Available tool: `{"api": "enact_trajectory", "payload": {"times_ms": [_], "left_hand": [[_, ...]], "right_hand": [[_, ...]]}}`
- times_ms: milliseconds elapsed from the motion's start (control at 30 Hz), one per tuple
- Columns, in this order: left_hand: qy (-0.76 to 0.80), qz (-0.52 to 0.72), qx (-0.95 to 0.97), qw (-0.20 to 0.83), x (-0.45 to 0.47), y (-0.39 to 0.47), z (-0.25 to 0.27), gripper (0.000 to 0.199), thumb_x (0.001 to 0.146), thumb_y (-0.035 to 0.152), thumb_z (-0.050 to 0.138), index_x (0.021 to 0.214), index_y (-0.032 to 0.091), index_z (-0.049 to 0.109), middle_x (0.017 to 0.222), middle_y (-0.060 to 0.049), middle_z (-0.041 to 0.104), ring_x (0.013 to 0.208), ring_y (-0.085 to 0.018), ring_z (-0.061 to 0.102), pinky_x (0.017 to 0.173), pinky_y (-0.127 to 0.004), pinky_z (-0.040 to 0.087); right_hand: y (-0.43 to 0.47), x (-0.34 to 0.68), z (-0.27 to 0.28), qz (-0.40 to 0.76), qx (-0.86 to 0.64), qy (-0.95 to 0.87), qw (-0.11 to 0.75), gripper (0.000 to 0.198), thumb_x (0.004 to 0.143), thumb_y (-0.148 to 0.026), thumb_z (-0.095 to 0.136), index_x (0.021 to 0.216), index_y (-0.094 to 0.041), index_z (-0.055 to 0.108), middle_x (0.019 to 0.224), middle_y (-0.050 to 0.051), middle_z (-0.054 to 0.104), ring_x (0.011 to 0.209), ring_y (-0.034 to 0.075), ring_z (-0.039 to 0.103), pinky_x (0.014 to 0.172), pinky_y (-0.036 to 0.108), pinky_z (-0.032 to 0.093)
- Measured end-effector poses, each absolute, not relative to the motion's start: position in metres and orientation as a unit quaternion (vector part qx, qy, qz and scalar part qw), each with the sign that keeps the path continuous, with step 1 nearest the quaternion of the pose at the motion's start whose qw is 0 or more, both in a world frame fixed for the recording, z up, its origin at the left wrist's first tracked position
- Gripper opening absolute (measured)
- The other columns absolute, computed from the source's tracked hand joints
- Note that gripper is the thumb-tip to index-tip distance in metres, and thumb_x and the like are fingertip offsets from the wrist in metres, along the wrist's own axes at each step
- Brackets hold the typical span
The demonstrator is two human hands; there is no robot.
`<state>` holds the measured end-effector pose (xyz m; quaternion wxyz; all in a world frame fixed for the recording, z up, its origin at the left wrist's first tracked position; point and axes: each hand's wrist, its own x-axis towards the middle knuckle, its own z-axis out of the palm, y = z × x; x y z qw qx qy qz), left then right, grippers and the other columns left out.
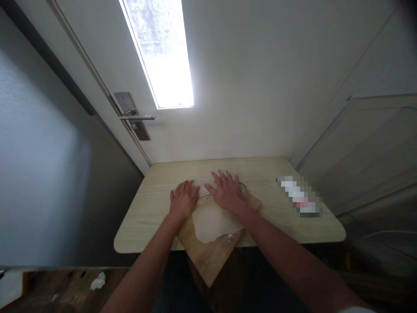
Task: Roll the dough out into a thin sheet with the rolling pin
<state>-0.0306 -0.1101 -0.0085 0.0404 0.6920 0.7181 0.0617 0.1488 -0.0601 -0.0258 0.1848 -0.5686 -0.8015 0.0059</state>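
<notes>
A thin, pale sheet that looks like rolled-out dough (213, 221) lies on a wooden board (208, 263), set cornerwise and jutting past the table's front edge. My left hand (184, 199) rests palm down at the sheet's far left side, its fingers stretched forward. Across the far right part, my right hand (227, 190) lies flat with fingers spread. Between the hands the far part of the sheet looks creased; what lies under the palms is hidden. A small whitish lump (230, 237) sits by the sheet's near right edge.
The board lies on a light wood table (146, 217) against a white door with a metal handle (138, 117). A thin curved metal loop (243, 186) shows beyond my right hand. A blurred-out item (299, 198) lies at the right. Crumpled white paper (98, 281) is on the floor.
</notes>
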Motion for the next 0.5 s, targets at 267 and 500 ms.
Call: {"api": "enact_trajectory", "payload": {"times_ms": [267, 500], "left_hand": [[0.715, 0.091, 0.689, 0.073, -0.016, -0.156, -0.014, 0.059, 0.104, 0.053, 0.028, 0.153, 0.022, 0.040, 0.161, -0.015, 0.040, 0.150, -0.031, 0.034, 0.120, -0.058, 0.027], [0.667, 0.250, 0.669, 0.212, -0.033, -0.134, -0.014, 0.051, 0.103, 0.050, 0.032, 0.122, 0.021, 0.069, 0.133, -0.009, 0.069, 0.128, -0.025, 0.060, 0.112, -0.039, 0.043]], "right_hand": [[-0.120, 0.186, -0.034, 0.043, -0.502, -0.836, 0.217, 0.057, 0.095, -0.065, 0.048, 0.132, -0.025, 0.064, 0.146, 0.009, 0.058, 0.143, 0.034, 0.041, 0.121, 0.057, 0.019], [-0.117, 0.211, -0.028, 0.061, -0.403, -0.891, 0.202, 0.027, 0.094, -0.046, 0.061, 0.112, -0.028, 0.070, 0.139, 0.003, 0.064, 0.142, 0.029, 0.042, 0.121, 0.055, 0.017]]}}
